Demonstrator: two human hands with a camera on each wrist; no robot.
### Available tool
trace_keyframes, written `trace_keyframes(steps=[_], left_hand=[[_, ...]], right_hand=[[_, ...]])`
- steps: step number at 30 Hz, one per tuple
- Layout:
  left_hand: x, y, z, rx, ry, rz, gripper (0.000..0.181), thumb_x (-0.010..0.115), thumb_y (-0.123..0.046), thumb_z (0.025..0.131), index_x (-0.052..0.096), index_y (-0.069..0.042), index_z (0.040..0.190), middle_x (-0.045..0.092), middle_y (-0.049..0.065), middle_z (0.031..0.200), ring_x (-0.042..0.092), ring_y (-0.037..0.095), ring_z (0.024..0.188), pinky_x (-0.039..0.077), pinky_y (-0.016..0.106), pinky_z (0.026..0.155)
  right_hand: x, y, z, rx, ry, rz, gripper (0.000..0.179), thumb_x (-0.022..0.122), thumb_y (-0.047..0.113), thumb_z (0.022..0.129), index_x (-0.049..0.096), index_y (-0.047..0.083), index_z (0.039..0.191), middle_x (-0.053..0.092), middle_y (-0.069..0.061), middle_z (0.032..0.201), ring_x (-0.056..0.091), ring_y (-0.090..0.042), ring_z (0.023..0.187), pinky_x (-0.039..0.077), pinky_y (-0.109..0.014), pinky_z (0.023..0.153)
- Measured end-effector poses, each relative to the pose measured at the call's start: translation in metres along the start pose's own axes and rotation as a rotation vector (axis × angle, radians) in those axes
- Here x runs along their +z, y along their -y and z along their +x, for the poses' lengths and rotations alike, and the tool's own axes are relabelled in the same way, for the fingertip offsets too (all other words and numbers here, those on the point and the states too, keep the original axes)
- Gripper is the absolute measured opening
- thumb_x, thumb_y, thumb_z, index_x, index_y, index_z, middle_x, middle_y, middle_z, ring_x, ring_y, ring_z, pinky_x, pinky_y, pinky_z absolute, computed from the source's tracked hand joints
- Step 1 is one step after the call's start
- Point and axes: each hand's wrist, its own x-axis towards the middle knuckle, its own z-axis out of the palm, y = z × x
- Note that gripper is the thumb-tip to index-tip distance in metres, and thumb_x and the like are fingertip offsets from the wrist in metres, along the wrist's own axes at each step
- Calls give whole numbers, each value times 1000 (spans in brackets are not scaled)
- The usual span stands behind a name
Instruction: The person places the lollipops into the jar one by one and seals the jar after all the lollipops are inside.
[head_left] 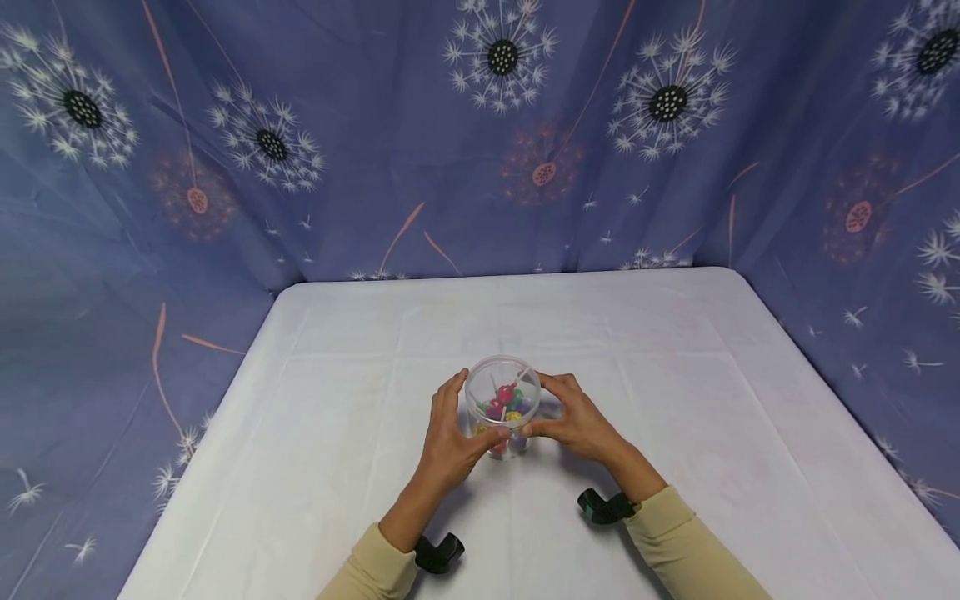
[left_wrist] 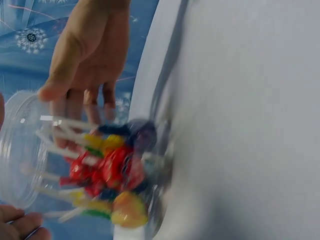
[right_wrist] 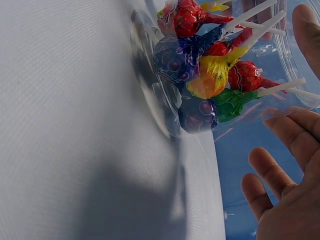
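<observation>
Between both hands stands a clear plastic jar (head_left: 501, 359) holding several wrapped lollipops (head_left: 506, 394) in red, yellow, green and purple-blue, their white sticks toward the rim. My left hand (head_left: 450, 442) grips the jar's upper left, with the thumb across its front. On the other side my right hand (head_left: 581, 423) grips near the rim, thumb in front. Two fingers (right_wrist: 272, 170) of the right hand stick out beside the jar in the right wrist view. Whether a clear lid covers the top, or the base touches the table, I cannot tell.
The jar is over a white cloth-covered table (head_left: 360, 367). Behind and at both sides hangs a blue curtain (head_left: 375, 125) with dandelion prints. A black wrist camera mount (head_left: 441, 553) is under the left wrist, another mount (head_left: 603, 506) by the right.
</observation>
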Motion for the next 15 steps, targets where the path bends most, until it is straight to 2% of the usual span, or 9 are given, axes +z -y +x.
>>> trace_keyframes(steps=[4, 7, 11, 15], left_hand=[[10, 1, 0, -2, -47, -16, 96, 81, -39, 72, 27, -13, 148, 34, 8, 147, 36, 26, 131, 36, 54, 106], [9, 2, 2, -7, -35, -6, 96, 81, -40, 72, 27, -16, 148, 34, 7, 146, 37, 25, 132, 35, 54, 107], [-3, 5, 10, 15, 58, 13, 95, 80, -41, 72, 28, -18, 148, 35, 7, 148, 35, 26, 136, 31, 55, 110], [-20, 10, 22, 28, 218, 8, 93, 80, -39, 72, 29, -25, 148, 34, 4, 149, 32, 27, 139, 29, 57, 111]], right_hand=[[0, -1, 0, 7, -5, -1, 84, 81, 39, 68, 45, 23, 142, 48, -10, 123, 43, -30, 116, 37, -62, 99], [0, -1, 0, 9, -3, -7, 83, 80, 40, 68, 45, 24, 142, 48, -10, 123, 44, -29, 117, 38, -62, 99], [-1, -1, 0, 8, -3, -4, 83, 81, 40, 68, 45, 24, 141, 47, -11, 123, 44, -35, 119, 37, -62, 99], [-1, -2, 0, 8, 4, 7, 83, 81, 39, 68, 45, 24, 141, 47, -10, 122, 43, -36, 119, 37, -62, 100]])
